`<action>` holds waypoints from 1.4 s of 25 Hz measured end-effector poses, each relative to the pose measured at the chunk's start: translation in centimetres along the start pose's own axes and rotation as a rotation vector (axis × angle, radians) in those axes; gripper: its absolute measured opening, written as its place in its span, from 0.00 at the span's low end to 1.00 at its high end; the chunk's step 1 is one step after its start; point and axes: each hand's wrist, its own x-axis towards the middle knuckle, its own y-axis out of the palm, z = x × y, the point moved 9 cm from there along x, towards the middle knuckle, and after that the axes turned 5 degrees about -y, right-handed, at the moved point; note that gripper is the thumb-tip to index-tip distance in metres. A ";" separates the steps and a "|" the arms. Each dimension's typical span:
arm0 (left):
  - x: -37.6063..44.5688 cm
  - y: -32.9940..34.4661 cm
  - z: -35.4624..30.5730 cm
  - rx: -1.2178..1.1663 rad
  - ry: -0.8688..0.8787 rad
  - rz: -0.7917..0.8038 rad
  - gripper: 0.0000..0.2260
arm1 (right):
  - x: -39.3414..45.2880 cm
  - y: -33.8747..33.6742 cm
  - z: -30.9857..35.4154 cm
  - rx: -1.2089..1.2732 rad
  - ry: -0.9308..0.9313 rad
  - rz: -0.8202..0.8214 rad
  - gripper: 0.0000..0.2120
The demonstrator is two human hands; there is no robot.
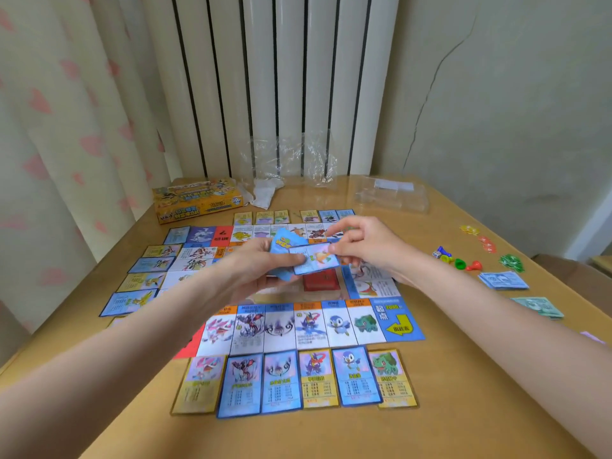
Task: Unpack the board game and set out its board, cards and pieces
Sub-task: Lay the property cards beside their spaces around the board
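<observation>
A blue-bordered paper creature card [314,261] is pinched at its right end by the right hand [361,243] and at its left by the thumb of the left hand [265,263], whose fingers grip a small blue card stack [281,246]. Both hover over the colourful paper game board [387,318] on the wooden counter [463,376]. Judgement: peel off one card only, then lay it flat beside its matching square. Card rows lie nearer, farther and left of the hands.

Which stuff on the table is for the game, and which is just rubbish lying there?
Game: board, cards in the hands, card rows, red deck, pawns, dice, money, box.
Lying about: plastic bags, clear tray.
</observation>
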 end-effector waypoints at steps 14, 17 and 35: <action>13.9 -6.8 -10.6 1.231 0.403 -0.378 0.12 | 18.6 -3.2 -5.4 -0.079 0.167 -0.264 0.17; 16.9 -7.5 -7.7 1.439 0.252 -0.248 0.17 | 20.7 -1.6 -6.7 -0.181 0.189 -0.202 0.17; 17.4 -5.9 -7.4 1.449 0.302 -0.200 0.26 | 22.2 0.4 -7.0 -0.626 0.142 -0.048 0.20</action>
